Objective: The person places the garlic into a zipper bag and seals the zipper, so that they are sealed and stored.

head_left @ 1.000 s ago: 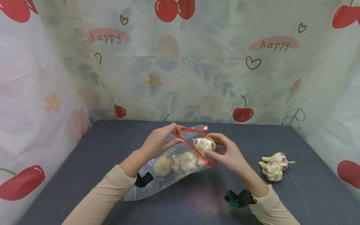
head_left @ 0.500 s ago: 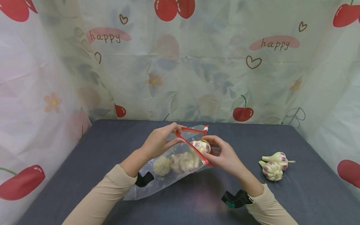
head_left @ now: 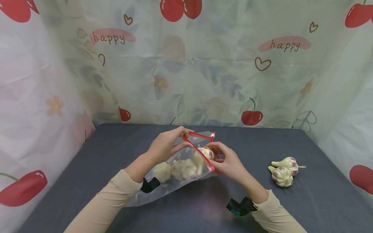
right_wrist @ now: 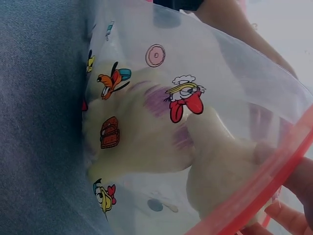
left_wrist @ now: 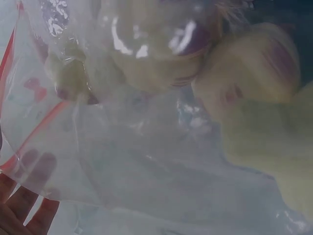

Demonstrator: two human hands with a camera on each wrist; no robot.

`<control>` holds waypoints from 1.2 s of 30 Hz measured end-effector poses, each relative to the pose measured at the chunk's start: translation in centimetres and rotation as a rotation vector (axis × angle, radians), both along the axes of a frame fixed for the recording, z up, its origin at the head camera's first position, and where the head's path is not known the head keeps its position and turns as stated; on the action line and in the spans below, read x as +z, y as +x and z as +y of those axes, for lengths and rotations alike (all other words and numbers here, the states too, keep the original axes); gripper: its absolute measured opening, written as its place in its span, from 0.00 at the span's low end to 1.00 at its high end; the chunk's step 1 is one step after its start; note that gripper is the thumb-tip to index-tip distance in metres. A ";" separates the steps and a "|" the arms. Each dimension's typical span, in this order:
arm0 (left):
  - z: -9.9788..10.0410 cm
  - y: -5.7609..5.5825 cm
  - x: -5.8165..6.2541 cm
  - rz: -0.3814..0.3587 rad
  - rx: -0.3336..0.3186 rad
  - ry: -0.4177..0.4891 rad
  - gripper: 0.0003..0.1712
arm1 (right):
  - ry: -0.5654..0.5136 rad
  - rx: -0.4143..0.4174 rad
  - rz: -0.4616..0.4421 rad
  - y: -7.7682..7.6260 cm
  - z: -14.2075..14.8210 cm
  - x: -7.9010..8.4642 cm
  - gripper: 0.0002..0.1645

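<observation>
A clear zip bag (head_left: 177,187) with a red-edged mouth lies slanted over the dark table, several garlic bulbs (head_left: 186,169) inside it. My left hand (head_left: 166,147) pinches the upper red edge between thumb and fingers, holding the mouth apart. At that mouth my right hand (head_left: 228,161) grips another garlic bulb (head_left: 207,152), mostly within the bag. The right wrist view shows this bulb (right_wrist: 215,181) through the plastic, its neck against a larger bulb (right_wrist: 142,132). Cartoon prints mark the bag there. Bulbs (left_wrist: 249,63) blur behind plastic in the left wrist view.
Two more garlic bulbs, one nearer (head_left: 282,177) and one behind it (head_left: 289,164), lie together on the table (head_left: 320,194) to the right. A printed curtain (head_left: 192,81) hangs behind and along both sides.
My right hand has moved left and slightly down, carrying its garlic bulb deeper into the bag. The bulbs inside shifted a little left. My left hand stays at the red edge.
</observation>
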State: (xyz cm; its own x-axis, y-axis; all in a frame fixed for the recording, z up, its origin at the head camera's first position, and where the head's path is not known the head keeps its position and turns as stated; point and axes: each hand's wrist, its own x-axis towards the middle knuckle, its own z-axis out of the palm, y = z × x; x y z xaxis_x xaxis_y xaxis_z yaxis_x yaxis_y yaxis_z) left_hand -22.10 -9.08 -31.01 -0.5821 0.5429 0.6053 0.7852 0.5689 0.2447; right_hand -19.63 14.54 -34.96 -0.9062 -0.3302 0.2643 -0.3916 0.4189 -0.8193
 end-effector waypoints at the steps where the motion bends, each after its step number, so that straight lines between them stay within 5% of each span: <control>1: 0.0 0.0 0.0 0.001 0.002 -0.002 0.18 | 0.004 0.001 -0.002 0.0 -0.1 -0.1 0.26; 15: 0.1 0.1 0.4 0.020 -0.004 0.022 0.18 | 0.112 0.040 -0.016 0.2 -0.7 -0.1 0.28; 36: -0.1 0.0 0.2 0.004 0.007 0.044 0.17 | 0.032 -0.015 0.071 0.6 1.3 1.3 0.18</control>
State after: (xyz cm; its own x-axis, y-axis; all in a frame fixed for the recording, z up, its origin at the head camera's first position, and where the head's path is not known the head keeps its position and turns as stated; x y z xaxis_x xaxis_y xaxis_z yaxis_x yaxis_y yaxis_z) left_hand -22.06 -9.18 -30.81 -0.5832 0.5118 0.6308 0.7824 0.5628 0.2667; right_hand -19.07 15.88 -33.70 -0.8904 -0.3257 0.3180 -0.4419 0.4507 -0.7757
